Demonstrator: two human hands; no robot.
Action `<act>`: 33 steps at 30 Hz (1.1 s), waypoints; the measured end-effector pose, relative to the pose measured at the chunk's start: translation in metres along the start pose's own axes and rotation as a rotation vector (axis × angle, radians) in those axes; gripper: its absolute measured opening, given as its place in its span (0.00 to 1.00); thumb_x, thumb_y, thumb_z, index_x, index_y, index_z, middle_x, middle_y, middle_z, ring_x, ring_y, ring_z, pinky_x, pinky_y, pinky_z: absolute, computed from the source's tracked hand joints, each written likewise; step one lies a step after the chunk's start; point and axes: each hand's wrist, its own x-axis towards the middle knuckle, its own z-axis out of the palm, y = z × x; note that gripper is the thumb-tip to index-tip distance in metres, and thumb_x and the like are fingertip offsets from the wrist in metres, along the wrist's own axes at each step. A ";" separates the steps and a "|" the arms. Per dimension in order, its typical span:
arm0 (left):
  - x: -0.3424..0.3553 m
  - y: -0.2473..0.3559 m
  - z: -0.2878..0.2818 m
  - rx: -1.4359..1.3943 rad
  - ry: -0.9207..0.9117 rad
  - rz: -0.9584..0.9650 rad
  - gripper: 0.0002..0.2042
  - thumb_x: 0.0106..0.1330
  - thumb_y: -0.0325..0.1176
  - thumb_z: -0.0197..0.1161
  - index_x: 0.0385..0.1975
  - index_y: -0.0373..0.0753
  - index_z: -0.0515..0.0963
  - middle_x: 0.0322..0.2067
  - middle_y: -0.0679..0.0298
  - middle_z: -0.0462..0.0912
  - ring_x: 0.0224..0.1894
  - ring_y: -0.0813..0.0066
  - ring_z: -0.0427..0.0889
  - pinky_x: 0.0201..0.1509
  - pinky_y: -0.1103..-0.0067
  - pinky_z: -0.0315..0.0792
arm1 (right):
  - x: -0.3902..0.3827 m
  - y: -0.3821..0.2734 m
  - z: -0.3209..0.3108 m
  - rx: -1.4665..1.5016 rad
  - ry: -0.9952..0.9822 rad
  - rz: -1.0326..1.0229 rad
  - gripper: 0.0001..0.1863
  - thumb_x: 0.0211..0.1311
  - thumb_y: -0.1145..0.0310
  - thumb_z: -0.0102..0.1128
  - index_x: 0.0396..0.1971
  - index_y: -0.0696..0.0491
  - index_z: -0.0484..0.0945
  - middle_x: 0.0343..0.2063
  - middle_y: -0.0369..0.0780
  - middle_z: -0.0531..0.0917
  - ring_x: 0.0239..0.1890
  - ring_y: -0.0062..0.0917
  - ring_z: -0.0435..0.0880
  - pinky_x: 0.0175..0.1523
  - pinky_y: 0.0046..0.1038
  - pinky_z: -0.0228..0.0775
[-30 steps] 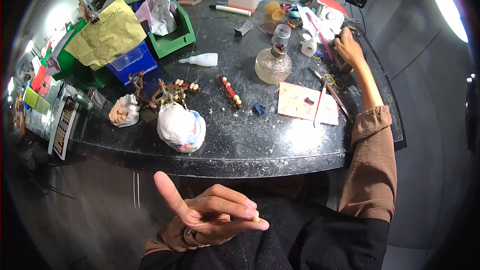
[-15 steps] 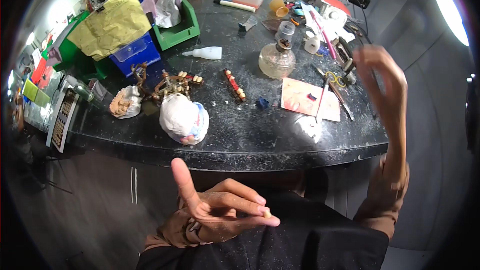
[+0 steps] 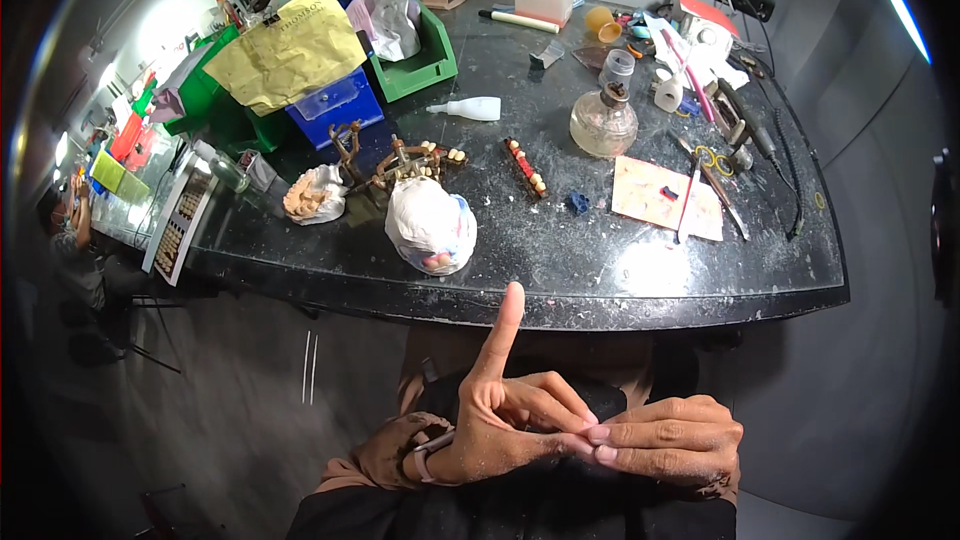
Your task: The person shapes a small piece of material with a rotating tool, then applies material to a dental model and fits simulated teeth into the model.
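Above my lap, my left hand (image 3: 497, 432) pinches with thumb and fingers while its index finger points up. Its fingertips close on a small cream artificial tooth, seen a moment ago and now covered by fingers. My right hand (image 3: 678, 437) meets these fingertips, its own fingers pressed together; what they grip is hidden. On the bench beyond stands a white plaster model (image 3: 425, 220) with pinkish patches, beside a metal articulator (image 3: 408, 160). A dental cast (image 3: 315, 195) lies to its left. A strip of artificial teeth on red wax (image 3: 524, 168) rests farther right.
A glass spirit lamp (image 3: 604, 125), a stained paper sheet (image 3: 640, 202) with slim tools and a corded handpiece (image 3: 752, 125) occupy the bench's right side. Green (image 3: 420, 75) and blue bins (image 3: 335, 110) stand back left. The bench's front edge (image 3: 560, 315) runs just beyond my hands.
My right hand has come down from the bench's right side to my left fingertips. The tooth has gone out of sight between the fingers. The view has shifted, moving the bench rightward in the picture.
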 end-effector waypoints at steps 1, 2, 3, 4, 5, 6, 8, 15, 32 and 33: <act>-0.002 0.002 -0.003 0.012 0.016 0.001 0.56 0.49 0.16 0.65 0.60 0.41 0.18 0.27 0.54 0.81 0.36 0.70 0.80 0.42 0.79 0.74 | 0.002 0.005 0.000 0.017 -0.003 -0.009 0.13 0.43 0.75 0.62 0.34 0.59 0.81 0.33 0.43 0.82 0.33 0.25 0.83 0.32 0.18 0.78; -0.003 0.004 -0.006 0.093 -0.011 0.014 0.56 0.49 0.16 0.65 0.59 0.41 0.17 0.29 0.53 0.81 0.37 0.71 0.80 0.41 0.80 0.74 | 0.005 0.010 -0.002 0.024 -0.048 -0.020 0.13 0.43 0.75 0.62 0.34 0.58 0.81 0.33 0.43 0.82 0.33 0.25 0.83 0.32 0.18 0.78; -0.004 0.005 -0.008 0.175 -0.038 0.025 0.56 0.50 0.17 0.64 0.58 0.41 0.15 0.30 0.53 0.81 0.37 0.71 0.79 0.40 0.81 0.74 | 0.008 0.016 -0.001 0.031 -0.092 -0.032 0.13 0.43 0.75 0.62 0.34 0.58 0.81 0.33 0.42 0.82 0.33 0.25 0.82 0.31 0.19 0.78; -0.004 0.005 -0.006 0.173 -0.037 0.019 0.56 0.50 0.17 0.64 0.58 0.41 0.15 0.30 0.53 0.81 0.37 0.71 0.79 0.40 0.81 0.74 | 0.009 0.016 -0.001 0.044 -0.091 0.005 0.12 0.43 0.75 0.62 0.33 0.58 0.81 0.31 0.42 0.83 0.33 0.25 0.83 0.31 0.19 0.78; -0.004 0.005 -0.003 0.131 0.017 0.027 0.52 0.50 0.18 0.65 0.61 0.38 0.24 0.30 0.53 0.81 0.36 0.72 0.80 0.40 0.82 0.74 | 0.008 0.018 0.001 0.048 -0.090 0.008 0.12 0.43 0.75 0.62 0.33 0.58 0.81 0.31 0.42 0.83 0.33 0.25 0.83 0.31 0.19 0.78; -0.005 0.006 -0.001 0.091 0.073 0.036 0.48 0.50 0.18 0.65 0.63 0.34 0.32 0.30 0.53 0.81 0.35 0.72 0.80 0.39 0.82 0.74 | 0.006 0.021 0.004 0.070 -0.024 0.011 0.11 0.44 0.76 0.62 0.32 0.58 0.81 0.30 0.42 0.83 0.33 0.25 0.83 0.32 0.19 0.78; -0.003 0.013 -0.017 0.323 -0.018 0.041 0.40 0.49 0.22 0.67 0.58 0.27 0.46 0.28 0.53 0.81 0.32 0.70 0.81 0.40 0.80 0.74 | 0.005 0.027 0.008 0.136 0.077 0.035 0.10 0.43 0.78 0.64 0.30 0.59 0.80 0.27 0.42 0.83 0.31 0.27 0.83 0.33 0.22 0.79; 0.035 0.038 -0.068 1.543 0.715 0.454 0.39 0.40 0.29 0.72 0.56 0.36 0.60 0.44 0.56 0.71 0.44 0.60 0.73 0.44 0.70 0.70 | 0.001 0.041 0.003 0.372 0.195 0.142 0.13 0.39 0.83 0.68 0.30 0.59 0.78 0.27 0.47 0.82 0.32 0.33 0.84 0.36 0.29 0.79; 0.004 0.034 -0.065 0.456 0.303 0.183 0.47 0.29 0.29 0.79 0.54 0.36 0.57 0.45 0.56 0.72 0.48 0.68 0.73 0.53 0.73 0.70 | -0.011 0.046 0.024 0.299 0.441 -0.045 0.58 0.37 0.83 0.69 0.61 0.62 0.30 0.21 0.52 0.80 0.21 0.35 0.82 0.27 0.30 0.78; 0.000 0.033 -0.055 0.273 0.291 0.059 0.49 0.27 0.29 0.80 0.54 0.36 0.56 0.47 0.56 0.71 0.50 0.68 0.72 0.55 0.72 0.68 | -0.008 0.046 0.023 0.289 0.430 -0.162 0.60 0.38 0.83 0.69 0.61 0.61 0.27 0.21 0.52 0.80 0.21 0.35 0.82 0.26 0.30 0.78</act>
